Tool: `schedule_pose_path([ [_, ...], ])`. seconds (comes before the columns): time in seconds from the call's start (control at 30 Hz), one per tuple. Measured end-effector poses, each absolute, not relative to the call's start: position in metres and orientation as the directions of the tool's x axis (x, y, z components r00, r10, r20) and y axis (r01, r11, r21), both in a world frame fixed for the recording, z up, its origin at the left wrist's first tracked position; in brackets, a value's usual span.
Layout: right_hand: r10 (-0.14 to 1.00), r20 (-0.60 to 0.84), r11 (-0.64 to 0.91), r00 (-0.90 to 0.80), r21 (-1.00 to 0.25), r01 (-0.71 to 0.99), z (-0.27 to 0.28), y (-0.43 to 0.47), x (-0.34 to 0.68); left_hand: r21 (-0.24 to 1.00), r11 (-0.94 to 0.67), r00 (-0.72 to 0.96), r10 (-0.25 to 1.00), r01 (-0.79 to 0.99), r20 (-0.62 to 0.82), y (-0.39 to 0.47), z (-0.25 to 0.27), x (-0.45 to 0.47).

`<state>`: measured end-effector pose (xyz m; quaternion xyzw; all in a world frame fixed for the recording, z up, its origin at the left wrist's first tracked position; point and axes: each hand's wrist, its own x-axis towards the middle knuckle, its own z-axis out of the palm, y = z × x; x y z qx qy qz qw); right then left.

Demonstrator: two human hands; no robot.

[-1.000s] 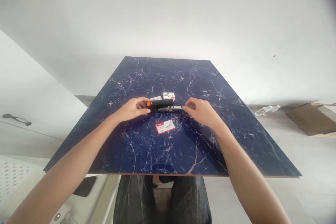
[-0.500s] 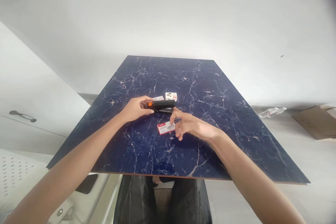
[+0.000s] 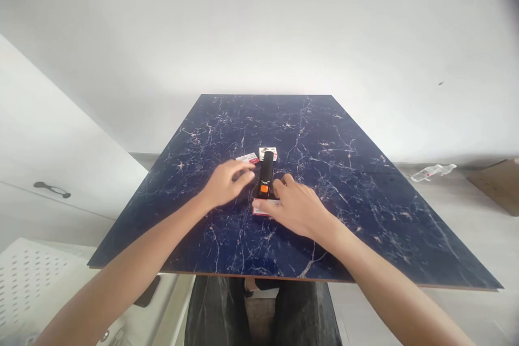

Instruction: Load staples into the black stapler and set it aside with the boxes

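Note:
A black stapler (image 3: 266, 170) with an orange button at its near end lies lengthwise on the dark blue marbled table (image 3: 211, 248). My right hand (image 3: 298, 203) is closed at the stapler's near end, thumb in front and fingers along its right side. Under that thumb shows a small red-and-white box (image 3: 259, 213), partly covered by the hand. My left hand (image 3: 227, 181) is open just left of the stapler, thumb and fingers apart with nothing between them. Beyond its fingertips lies another flat red-and-white box (image 3: 248, 158). A small white box (image 3: 268, 151) sits behind the stapler's far end.
A white cabinet with a dark handle (image 3: 52, 190) stands at the left. Below the table's left edge is a dark phone-like object (image 3: 148, 292). On the floor at the right are a clear plastic bottle (image 3: 433, 172) and a cardboard box (image 3: 497, 186).
The stapler has turned from lying crosswise to pointing away from me. My left hand has let go of it, and my right hand has moved onto its near end. The view shifted slightly.

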<state>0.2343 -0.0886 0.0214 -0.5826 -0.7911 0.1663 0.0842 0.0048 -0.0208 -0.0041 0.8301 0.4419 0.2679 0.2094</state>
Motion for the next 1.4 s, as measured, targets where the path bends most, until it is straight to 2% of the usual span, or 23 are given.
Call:
schedule_pose_path([
  [0.07,0.95,-0.059,0.277,-0.307,-0.297,0.914,0.018,-0.093,0.227,0.477,-0.544,0.414,0.838,0.691,0.356,-0.002,-0.007,-0.008],
  [0.13,0.951,-0.055,0.281,-0.304,-0.255,0.925,0.016,-0.094,0.224,0.402,-0.584,0.484,0.811,0.705,0.329,0.012,-0.01,-0.018],
  [0.23,0.933,-0.058,0.325,-0.354,-0.285,0.902,0.017,-0.091,0.233,0.363,-0.637,0.594,0.769,0.68,0.237,0.014,-0.012,-0.021],
  [0.33,0.903,-0.066,0.377,-0.424,-0.352,0.857,0.022,-0.088,0.246,0.387,-0.658,0.642,0.743,0.646,0.191,0.001,-0.009,-0.017],
  [0.43,0.914,-0.053,0.352,-0.403,-0.393,0.85,0.024,-0.089,0.248,0.404,-0.653,0.635,0.746,0.64,0.201,-0.004,-0.009,-0.012],
  [0.57,0.929,0.002,0.345,-0.37,-0.365,0.865,0.025,-0.095,0.238,0.417,-0.677,0.672,0.716,0.606,0.188,0.0,-0.012,-0.007],
  [0.77,0.946,-0.087,0.276,-0.313,-0.293,0.915,0.034,-0.088,0.259,0.478,-0.64,0.658,0.736,0.601,0.158,-0.008,-0.011,-0.006],
  [0.87,0.946,-0.127,0.236,-0.298,-0.361,0.902,0.041,-0.081,0.274,0.525,-0.586,0.635,0.765,0.617,0.108,-0.013,-0.009,-0.008],
  [0.93,0.979,0.005,0.184,-0.202,-0.439,0.88,0.047,-0.075,0.276,0.572,-0.54,0.626,0.777,0.618,0.057,-0.014,-0.008,-0.01],
  [1.03,0.939,0.342,0.225,-0.048,-0.503,0.835,0.057,-0.063,0.265,0.62,-0.508,0.634,0.773,0.598,0.023,-0.013,-0.009,-0.013],
  [1.1,0.888,0.436,0.366,-0.147,-0.475,0.8,0.059,-0.054,0.248,0.637,-0.511,0.645,0.764,0.577,0.028,-0.011,-0.01,-0.016],
  [1.17,0.837,0.435,0.509,-0.332,-0.398,0.763,0.056,-0.045,0.227,0.65,-0.513,0.65,0.759,0.561,0.038,-0.009,-0.011,-0.022],
  [1.3,0.749,0.25,0.662,-0.613,-0.252,0.706,0.043,-0.036,0.199,0.659,-0.496,0.634,0.772,0.565,0.038,-0.006,-0.007,-0.032],
  [1.4,0.718,0.209,0.694,-0.664,-0.283,0.662,0.042,-0.029,0.201,0.637,-0.5,0.644,0.765,0.587,0.007,-0.01,-0.003,-0.032],
])
